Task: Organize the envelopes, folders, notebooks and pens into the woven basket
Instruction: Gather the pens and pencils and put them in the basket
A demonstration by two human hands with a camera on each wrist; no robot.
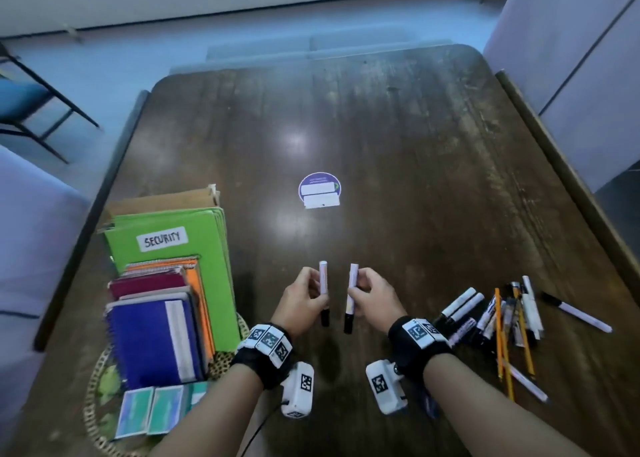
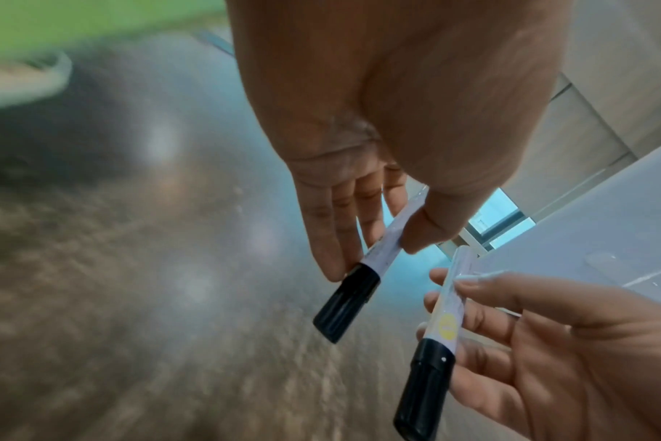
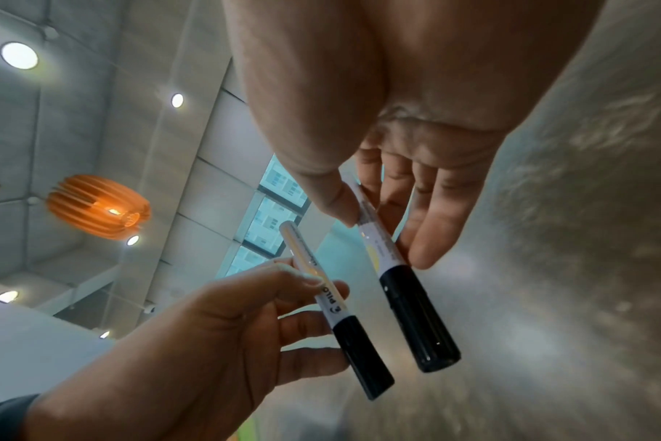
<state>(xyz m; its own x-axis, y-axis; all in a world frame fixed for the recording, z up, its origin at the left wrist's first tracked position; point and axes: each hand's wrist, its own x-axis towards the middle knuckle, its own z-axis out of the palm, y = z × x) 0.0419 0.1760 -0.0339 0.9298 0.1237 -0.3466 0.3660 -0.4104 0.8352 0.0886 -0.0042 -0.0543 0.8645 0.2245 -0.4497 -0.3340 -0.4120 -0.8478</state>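
Note:
My left hand (image 1: 306, 294) pinches a white marker with a black cap (image 1: 324, 292) upright above the table; in the left wrist view that marker (image 2: 363, 268) sits between thumb and fingers. My right hand (image 1: 370, 295) holds a second, like marker (image 1: 350, 297), seen close in the right wrist view (image 3: 400, 277). The two markers stand side by side, apart. A woven basket (image 1: 100, 418) at the front left holds a green folder marked SECURITY (image 1: 173, 249), brown envelopes (image 1: 162, 200) and stacked notebooks (image 1: 152, 335).
A loose heap of markers and yellow pencils (image 1: 498, 321) lies on the dark wooden table (image 1: 398, 145) at the right, with one marker (image 1: 576, 313) apart from it. A round purple sticker (image 1: 319, 189) marks the table's middle. A chair (image 1: 31, 103) stands far left.

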